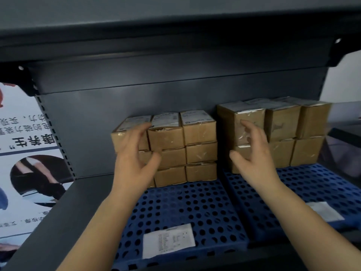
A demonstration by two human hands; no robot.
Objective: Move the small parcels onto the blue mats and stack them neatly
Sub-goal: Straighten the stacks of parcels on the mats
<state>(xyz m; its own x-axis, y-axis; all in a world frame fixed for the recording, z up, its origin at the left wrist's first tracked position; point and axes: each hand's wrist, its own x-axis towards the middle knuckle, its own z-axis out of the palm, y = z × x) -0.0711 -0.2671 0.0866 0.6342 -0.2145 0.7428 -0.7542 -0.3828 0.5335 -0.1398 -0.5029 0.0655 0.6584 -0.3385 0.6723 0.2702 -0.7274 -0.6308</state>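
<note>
The left hand [134, 153] is spread against the left stack of parcels [183, 147], nothing gripped, seemingly to square it. The right hand [252, 151], also open, is held before the right stack [281, 132]. Both stacks sit on blue mats [195, 208] beyond the hands.

Brown parcels [166, 137] with white labels [165, 119]; blue mats [195, 208] patterned with rows of round dark holes, each bearing a white slip [169, 240] with dark print; dark grey shelf [82, 192]; white poster [23, 145] with black characters.
</note>
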